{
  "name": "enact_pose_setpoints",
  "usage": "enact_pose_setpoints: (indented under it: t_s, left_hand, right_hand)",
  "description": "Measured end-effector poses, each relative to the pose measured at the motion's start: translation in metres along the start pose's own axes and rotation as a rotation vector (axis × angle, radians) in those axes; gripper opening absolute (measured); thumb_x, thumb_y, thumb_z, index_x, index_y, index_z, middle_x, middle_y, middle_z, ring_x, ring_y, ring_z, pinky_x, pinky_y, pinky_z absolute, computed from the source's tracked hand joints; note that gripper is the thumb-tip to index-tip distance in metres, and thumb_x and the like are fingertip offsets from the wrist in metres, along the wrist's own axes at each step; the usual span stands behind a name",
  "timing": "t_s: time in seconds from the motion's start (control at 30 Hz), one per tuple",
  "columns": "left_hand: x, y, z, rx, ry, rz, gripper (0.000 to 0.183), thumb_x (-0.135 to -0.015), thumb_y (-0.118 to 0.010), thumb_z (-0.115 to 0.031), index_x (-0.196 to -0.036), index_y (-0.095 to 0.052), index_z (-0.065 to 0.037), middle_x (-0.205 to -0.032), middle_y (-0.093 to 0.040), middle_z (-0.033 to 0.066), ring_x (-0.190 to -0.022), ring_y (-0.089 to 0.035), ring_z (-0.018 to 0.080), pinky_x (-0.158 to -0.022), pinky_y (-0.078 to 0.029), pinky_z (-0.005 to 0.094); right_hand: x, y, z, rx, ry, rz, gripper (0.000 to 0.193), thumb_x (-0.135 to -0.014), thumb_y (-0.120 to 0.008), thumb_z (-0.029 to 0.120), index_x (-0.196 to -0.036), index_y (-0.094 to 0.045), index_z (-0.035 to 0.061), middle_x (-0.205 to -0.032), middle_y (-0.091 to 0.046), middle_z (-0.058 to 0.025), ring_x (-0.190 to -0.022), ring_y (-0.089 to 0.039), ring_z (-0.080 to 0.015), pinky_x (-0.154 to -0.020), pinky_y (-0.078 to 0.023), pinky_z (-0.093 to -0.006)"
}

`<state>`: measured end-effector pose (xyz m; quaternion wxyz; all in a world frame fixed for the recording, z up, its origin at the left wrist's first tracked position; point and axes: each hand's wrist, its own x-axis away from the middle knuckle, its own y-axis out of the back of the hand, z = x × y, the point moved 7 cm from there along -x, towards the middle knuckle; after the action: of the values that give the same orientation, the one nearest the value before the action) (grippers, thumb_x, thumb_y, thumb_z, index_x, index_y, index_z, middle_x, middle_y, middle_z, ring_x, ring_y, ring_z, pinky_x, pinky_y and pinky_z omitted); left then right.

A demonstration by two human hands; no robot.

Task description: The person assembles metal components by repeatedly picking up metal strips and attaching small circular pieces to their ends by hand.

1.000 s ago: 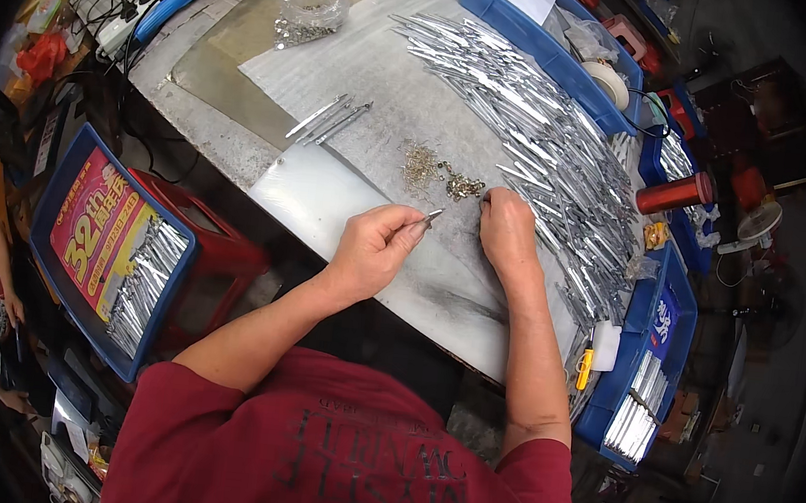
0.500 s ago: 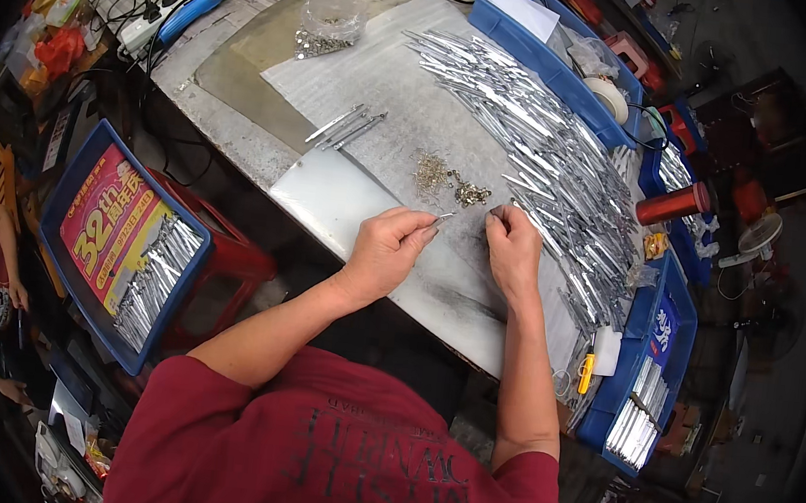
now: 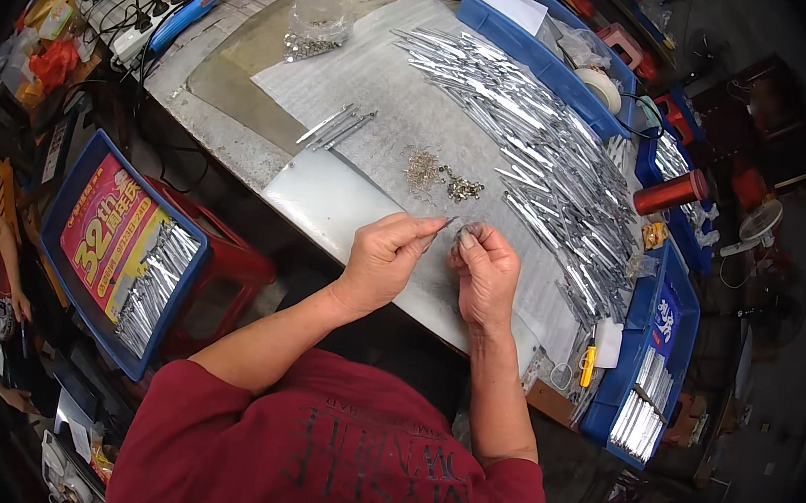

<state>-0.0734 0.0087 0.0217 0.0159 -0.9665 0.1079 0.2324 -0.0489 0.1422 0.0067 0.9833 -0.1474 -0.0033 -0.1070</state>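
Note:
My left hand (image 3: pixel 385 259) is closed in a pinch on a slim silver metal piece, whose tip pokes out past the thumb and forefinger. Close beside it, the fingertips of my right hand (image 3: pixel 486 277) are pressed together; whatever they hold is too small and covered to make out. Just beyond the hands lie a pile of fine gold-coloured parts (image 3: pixel 421 170) and a pile of small shiny metal bits (image 3: pixel 464 190). To the right spreads a large heap of slim silver metal pieces (image 3: pixel 548 159). A few similar metal rods (image 3: pixel 337 129) lie at the left.
A clear plastic bag of small parts (image 3: pixel 318 28) sits at the back. Blue bins (image 3: pixel 549 64) line the right side. A yellow-handled tool (image 3: pixel 588 364) lies near the right edge. On a red stool at left rests a blue tray (image 3: pixel 65 219) of silver pieces. Another person's arm (image 3: pixel 9 257) shows far left.
My right hand has moved left and nearer to me, from beside the silver heap to close by the left hand. The left hand still pinches its metal piece.

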Motion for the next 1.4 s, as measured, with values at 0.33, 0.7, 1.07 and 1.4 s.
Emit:
enact_pose_setpoints:
  t_s: [0.33,0.7,1.07,1.4]
  left_hand:
    - [0.005,-0.007,0.002,0.149,0.092,0.02,0.019,-0.081,-0.052,0.0,-0.098,-0.06,0.0,-0.072,-0.055,0.004,-0.062,-0.049,0.0075,-0.053,-0.039,0.0192]
    - [0.007,-0.007,0.002,0.141,0.086,0.025,0.019,-0.081,-0.051,0.001,-0.098,-0.059,0.001,-0.07,-0.054,0.004,-0.061,-0.048,0.008,-0.053,-0.039,0.0196]
    - [0.006,-0.011,0.0,0.144,0.114,-0.007,0.018,-0.081,-0.052,0.0,-0.097,-0.06,0.0,-0.077,-0.057,0.0059,-0.064,-0.051,0.0083,-0.056,-0.042,0.0198]
    - [0.008,-0.013,0.005,0.18,0.123,-0.005,0.018,-0.082,-0.051,0.001,-0.098,-0.059,0.001,-0.08,-0.058,0.0054,-0.067,-0.051,0.0081,-0.058,-0.043,0.0202]
  right_hand:
    - [0.003,-0.009,-0.004,-0.155,-0.027,0.04,0.009,-0.081,-0.054,0.01,-0.083,-0.052,0.0009,-0.065,-0.048,-0.0002,-0.057,-0.04,-0.007,-0.053,-0.032,-0.0196]
    - [0.003,-0.008,-0.009,-0.136,-0.004,0.085,0.009,-0.083,-0.052,0.01,-0.083,-0.052,0.0013,-0.066,-0.047,0.0013,-0.058,-0.038,-0.0054,-0.052,-0.031,-0.0188]
    - [0.006,-0.007,-0.004,0.051,0.15,-0.004,0.018,-0.088,-0.045,0.016,-0.084,-0.052,0.0002,-0.069,-0.047,0.0018,-0.063,-0.04,-0.0045,-0.057,-0.034,-0.0181]
    - [0.005,-0.008,0.0,0.155,0.171,-0.033,0.022,-0.089,-0.045,0.018,-0.078,-0.053,0.0008,-0.067,-0.048,0.002,-0.062,-0.041,-0.0045,-0.056,-0.034,-0.0186]
